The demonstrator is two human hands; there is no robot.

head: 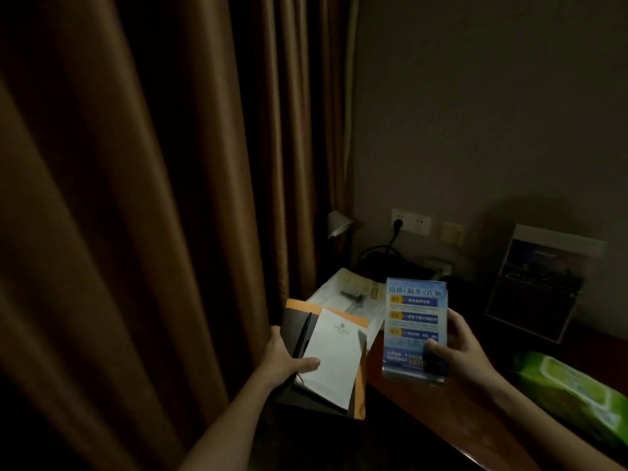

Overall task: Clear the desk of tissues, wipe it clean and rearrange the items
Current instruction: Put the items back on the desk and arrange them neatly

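1. A brown curtain [136, 198] is hanging along the left, beside the desk [424, 396].
2. The desk is carrying a green wipes pack [571, 385] at its right and loose papers [346, 294] at its far left end.
3. The left hand [282, 362] is gripping a dark folder [292, 328] just left of the desk's near corner, with the thumb pressing on its white notepad [333, 355].
4. The right hand [465, 351] is holding a blue acrylic sign [414, 328] upright above the desk, with the fingers curling round its edges.
5. A pen [303, 334] is lying in the folder.

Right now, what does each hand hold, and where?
Left hand grips the notepad folder by its left edge; right hand holds the blue sign by its lower half.
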